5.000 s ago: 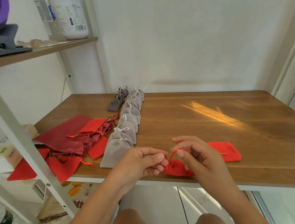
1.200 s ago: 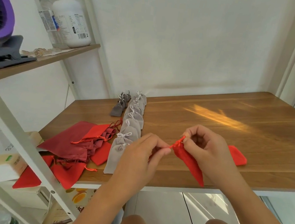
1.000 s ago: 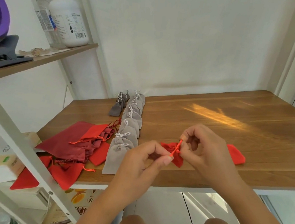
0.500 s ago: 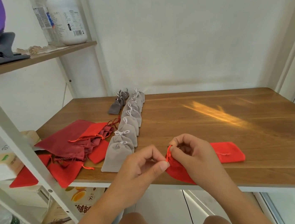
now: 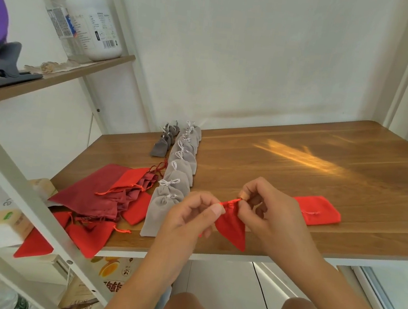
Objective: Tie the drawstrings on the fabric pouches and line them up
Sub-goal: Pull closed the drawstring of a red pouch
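From the head view, the left hand [image 5: 190, 217] and right hand [image 5: 272, 214] met over the near edge of the table [image 5: 325, 164], with one red pouch [image 5: 231, 228] hanging between them. Its gathered neck sat right at the fingertips and its body drooped below them, pointing down past the table edge. The left thumb and forefinger pinched one end of the drawstring [image 5: 230, 203]. The right thumb and forefinger pinched the cord at the other side of the neck, and the remaining fingers of both hands curled loosely behind. The cord ran short and taut between the two pinches. Whether a knot or bow was already formed there could not be told.

Left of the left fingers and running away from them lay a grey row [image 5: 178, 177] of tied pouches, with a few dark pouches [image 5: 163, 141] just beside its far end. Further left lay a loose red pile [image 5: 115, 195]. Just beyond the right fingers, a flat pouch [image 5: 319, 212] rested untied on the wood.

The step in hand appeared to be tying this red pouch shut. The next move would likely call for looping and snugging the cord without letting the neck slip open. The pouch would then be set down in line before the flat one was taken up.
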`<state>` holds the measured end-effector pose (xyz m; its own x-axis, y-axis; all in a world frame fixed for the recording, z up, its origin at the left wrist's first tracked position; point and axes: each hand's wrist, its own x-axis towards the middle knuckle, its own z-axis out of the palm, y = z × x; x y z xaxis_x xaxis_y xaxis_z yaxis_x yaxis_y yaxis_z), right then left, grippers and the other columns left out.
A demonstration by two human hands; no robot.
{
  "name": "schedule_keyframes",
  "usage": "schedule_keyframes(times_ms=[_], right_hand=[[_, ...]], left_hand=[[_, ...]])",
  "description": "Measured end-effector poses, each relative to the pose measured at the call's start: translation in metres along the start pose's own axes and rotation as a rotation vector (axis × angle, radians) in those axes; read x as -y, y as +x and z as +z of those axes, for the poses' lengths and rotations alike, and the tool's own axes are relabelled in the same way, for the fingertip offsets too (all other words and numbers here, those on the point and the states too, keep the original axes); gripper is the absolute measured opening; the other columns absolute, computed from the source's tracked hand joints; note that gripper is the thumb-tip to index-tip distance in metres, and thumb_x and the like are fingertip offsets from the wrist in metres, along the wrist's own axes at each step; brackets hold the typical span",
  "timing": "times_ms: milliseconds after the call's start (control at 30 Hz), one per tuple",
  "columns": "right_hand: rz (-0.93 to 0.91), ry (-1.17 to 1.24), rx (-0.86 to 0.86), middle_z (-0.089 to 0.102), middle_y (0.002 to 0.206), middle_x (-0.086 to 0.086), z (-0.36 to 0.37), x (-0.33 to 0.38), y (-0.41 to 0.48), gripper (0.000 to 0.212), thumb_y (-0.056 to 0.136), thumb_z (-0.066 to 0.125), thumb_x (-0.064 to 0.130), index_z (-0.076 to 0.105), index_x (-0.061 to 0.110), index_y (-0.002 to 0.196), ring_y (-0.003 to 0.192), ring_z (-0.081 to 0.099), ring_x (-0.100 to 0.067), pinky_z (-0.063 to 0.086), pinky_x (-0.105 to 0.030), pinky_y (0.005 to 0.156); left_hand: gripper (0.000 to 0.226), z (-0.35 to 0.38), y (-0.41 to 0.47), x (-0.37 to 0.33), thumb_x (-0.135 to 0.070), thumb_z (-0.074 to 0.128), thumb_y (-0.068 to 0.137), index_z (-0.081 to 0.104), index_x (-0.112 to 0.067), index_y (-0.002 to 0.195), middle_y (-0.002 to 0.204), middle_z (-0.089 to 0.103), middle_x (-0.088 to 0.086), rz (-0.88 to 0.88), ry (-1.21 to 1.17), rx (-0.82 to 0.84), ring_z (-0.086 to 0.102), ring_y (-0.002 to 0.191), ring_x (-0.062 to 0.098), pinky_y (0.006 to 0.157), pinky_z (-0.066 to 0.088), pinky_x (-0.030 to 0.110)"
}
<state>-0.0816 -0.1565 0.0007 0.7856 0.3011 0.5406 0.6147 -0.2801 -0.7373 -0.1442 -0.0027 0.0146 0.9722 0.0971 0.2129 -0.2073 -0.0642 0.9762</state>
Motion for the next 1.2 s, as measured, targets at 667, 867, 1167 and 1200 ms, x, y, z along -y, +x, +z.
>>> schedule_keyframes(times_ms=[667, 867, 1167, 1200], right_hand=[[-0.269, -0.146, -0.063, 0.053, 0.104, 0.017, 0.009, 0.007, -0.009, 0.004, 0.077, 0.055, 0.020, 0.053, 0.021, 0.080, 0.059, 0.043, -0.002, 0.034, -0.007, 0.058], [-0.363, -0.177, -0.080, 0.054, 0.116, 0.015, 0.009, 0.009, -0.008, 0.004, 0.079, 0.055, 0.018, 0.051, 0.020, 0.080, 0.063, 0.040, 0.014, 0.032, -0.001, 0.063], [-0.475, -0.267, 0.028, 0.066, 0.082, 0.000, 0.012, 0.007, -0.014, 0.004, 0.085, 0.049, 0.020, 0.046, 0.018, 0.084, 0.065, 0.059, -0.015, 0.048, -0.029, 0.052], [-0.461, -0.284, 0.026, 0.064, 0.076, -0.001, 0.013, 0.005, -0.014, 0.004, 0.085, 0.048, 0.019, 0.045, 0.017, 0.082, 0.061, 0.055, -0.016, 0.047, -0.032, 0.049]], left_hand=[[0.012, -0.009, 0.018, -0.013, -0.011, 0.065, 0.071, 0.077, -0.009, 0.072, 0.066, 0.059, 0.000, -0.558, -0.537, -0.023, 0.046, 0.045, 0.002, 0.038, 0.034, 0.010], [0.018, -0.011, 0.023, -0.023, -0.012, 0.061, 0.072, 0.077, -0.005, 0.076, 0.064, 0.063, 0.000, -0.582, -0.610, -0.007, 0.044, 0.039, 0.000, 0.035, 0.032, 0.007], [0.020, -0.018, 0.027, -0.044, 0.000, 0.056, 0.090, 0.070, -0.004, 0.076, 0.060, 0.060, 0.000, -0.522, 0.223, 0.344, 0.046, 0.051, 0.004, 0.048, 0.041, 0.015], [0.020, -0.018, 0.028, -0.047, 0.001, 0.056, 0.090, 0.070, -0.003, 0.077, 0.060, 0.060, -0.001, -0.516, 0.262, 0.367, 0.046, 0.051, 0.004, 0.049, 0.041, 0.015]])
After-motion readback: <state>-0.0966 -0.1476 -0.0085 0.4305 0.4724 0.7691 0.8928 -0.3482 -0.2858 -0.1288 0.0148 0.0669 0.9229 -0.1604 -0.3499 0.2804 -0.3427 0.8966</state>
